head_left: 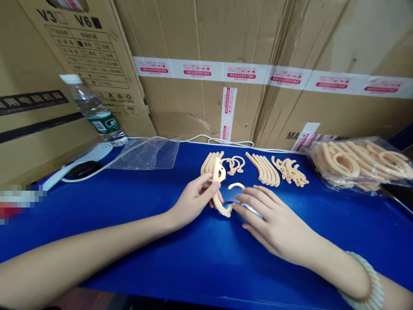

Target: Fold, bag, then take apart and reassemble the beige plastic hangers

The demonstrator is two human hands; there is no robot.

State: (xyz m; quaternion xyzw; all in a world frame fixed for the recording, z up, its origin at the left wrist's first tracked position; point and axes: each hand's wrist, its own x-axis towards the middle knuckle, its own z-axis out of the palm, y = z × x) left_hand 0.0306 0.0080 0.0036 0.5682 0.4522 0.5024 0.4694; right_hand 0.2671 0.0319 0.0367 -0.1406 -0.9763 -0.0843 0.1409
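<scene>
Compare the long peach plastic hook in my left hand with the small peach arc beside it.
The long peach plastic hook is bigger and looped; the small peach arc is a plain curve. The left hand holds the hook; the arc lies on the blue table. Same colour.

We found the near strip of the blue table (180, 267) free, open leftward to a flat clear bag (145, 154). The curved cream piece (220, 206) filled the gap between our left hand (193, 200) and right hand (271, 219). Rows of cream plastic parts (261, 170) lay just beyond, cardboard boxes (226, 43) walled the back, a full bag of parts (361, 165) blocked the right, and a water bottle (95, 110) stood far left.
</scene>
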